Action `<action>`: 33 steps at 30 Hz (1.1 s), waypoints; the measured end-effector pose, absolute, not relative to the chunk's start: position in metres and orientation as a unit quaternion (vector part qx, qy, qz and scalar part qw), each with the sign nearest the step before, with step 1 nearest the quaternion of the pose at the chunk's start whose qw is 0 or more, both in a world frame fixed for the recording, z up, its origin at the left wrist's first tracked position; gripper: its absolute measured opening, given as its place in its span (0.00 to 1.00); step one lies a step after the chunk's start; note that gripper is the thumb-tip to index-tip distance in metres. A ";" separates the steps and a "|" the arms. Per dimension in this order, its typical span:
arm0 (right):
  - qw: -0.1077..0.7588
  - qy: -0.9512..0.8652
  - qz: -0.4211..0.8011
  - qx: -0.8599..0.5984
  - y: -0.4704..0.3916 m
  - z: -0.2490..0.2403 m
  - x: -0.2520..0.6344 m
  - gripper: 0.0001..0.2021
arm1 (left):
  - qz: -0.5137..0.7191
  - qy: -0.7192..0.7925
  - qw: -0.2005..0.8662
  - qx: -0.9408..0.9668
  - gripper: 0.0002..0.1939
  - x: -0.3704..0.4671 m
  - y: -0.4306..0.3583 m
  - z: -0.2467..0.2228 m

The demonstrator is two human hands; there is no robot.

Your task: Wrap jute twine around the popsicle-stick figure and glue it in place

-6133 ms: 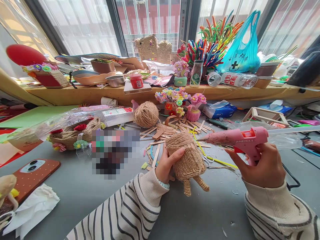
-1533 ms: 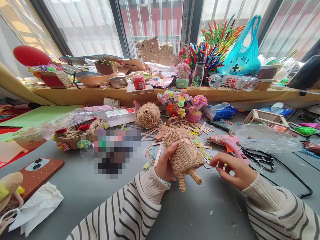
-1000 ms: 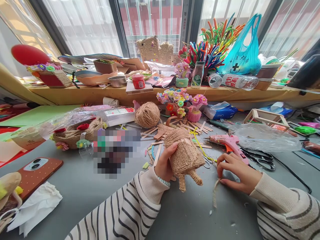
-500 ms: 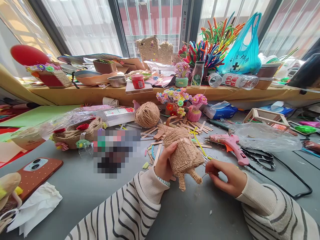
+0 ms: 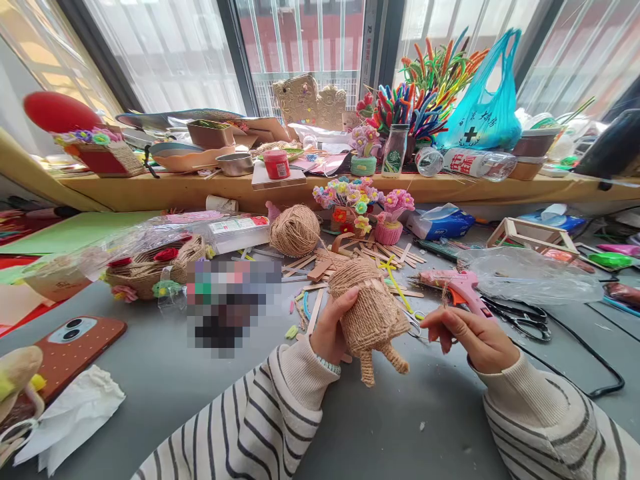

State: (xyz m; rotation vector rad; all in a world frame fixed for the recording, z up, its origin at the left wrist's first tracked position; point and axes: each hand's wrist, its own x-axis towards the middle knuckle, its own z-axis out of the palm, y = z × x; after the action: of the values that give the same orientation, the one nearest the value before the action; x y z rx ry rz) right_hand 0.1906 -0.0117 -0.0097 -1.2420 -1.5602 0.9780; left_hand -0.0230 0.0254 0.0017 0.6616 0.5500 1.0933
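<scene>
My left hand [image 5: 334, 327] is wrapped round the side of a twine-covered figure [image 5: 367, 307], which is tilted above the grey table with two short twine-wrapped legs pointing down. To its right, my right hand [image 5: 463, 333] pinches a thin piece of twine [image 5: 445, 297] whose end sticks up above the fingers; whether it joins the figure is hard to see. Scissors [image 5: 414, 323] lie partly hidden between the figure and my right hand. Behind the figure sits a ball of twine [image 5: 295, 230].
A pink glue gun [image 5: 463, 287] with a black cable and black scissors [image 5: 525, 320] lie right. Wooden sticks [image 5: 400, 253] spread behind the figure. At left are a phone [image 5: 80, 343], tissue [image 5: 75, 420] and a twine basket [image 5: 145, 273]. A cluttered ledge [image 5: 310, 191] runs along the window.
My right hand has moved right and slightly up, away from the figure's legs, with the twine between its fingers. The figure has shifted slightly right and down in my left hand.
</scene>
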 end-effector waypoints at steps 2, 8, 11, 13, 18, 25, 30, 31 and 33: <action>0.520 -0.569 0.387 -0.507 -0.013 -0.009 0.190 0.24 | 0.514 0.271 0.747 0.324 0.23 -0.022 0.025 0.000; 0.588 -0.515 0.325 -0.532 -0.017 -0.001 0.191 0.22 | 0.523 0.319 0.663 0.431 0.37 -0.025 0.021 -0.013; 0.584 -0.507 0.358 -0.524 -0.019 0.000 0.190 0.23 | 0.490 0.329 0.662 0.461 0.41 -0.026 0.019 -0.014; 0.581 -0.515 0.367 -0.512 -0.021 0.000 0.188 0.22 | 0.473 0.331 0.663 0.476 0.43 -0.026 0.019 -0.013; 0.616 -0.546 0.333 -0.460 -0.023 0.003 0.184 0.12 | 0.454 0.336 0.664 0.491 0.43 -0.024 0.019 -0.011; 0.598 -0.643 0.149 -0.456 -0.023 0.003 0.185 0.09 | 0.424 0.342 0.679 0.492 0.45 -0.023 0.017 -0.007; 0.591 -0.632 0.124 -0.487 -0.029 0.007 0.179 0.09 | 0.421 0.338 0.680 0.496 0.44 -0.023 0.017 -0.003; 0.590 -0.628 0.140 -0.488 -0.031 0.009 0.177 0.09 | 0.421 0.337 0.680 0.497 0.44 -0.023 0.017 -0.003; 0.583 -0.633 0.155 -0.485 -0.034 0.012 0.172 0.08 | 0.423 0.337 0.678 0.498 0.43 -0.023 0.017 -0.003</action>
State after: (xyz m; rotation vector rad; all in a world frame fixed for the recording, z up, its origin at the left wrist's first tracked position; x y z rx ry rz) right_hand 0.1721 -0.0339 0.0120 -1.1313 -1.4782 0.3621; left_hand -0.0231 0.0171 -0.0029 1.1199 0.7579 0.9496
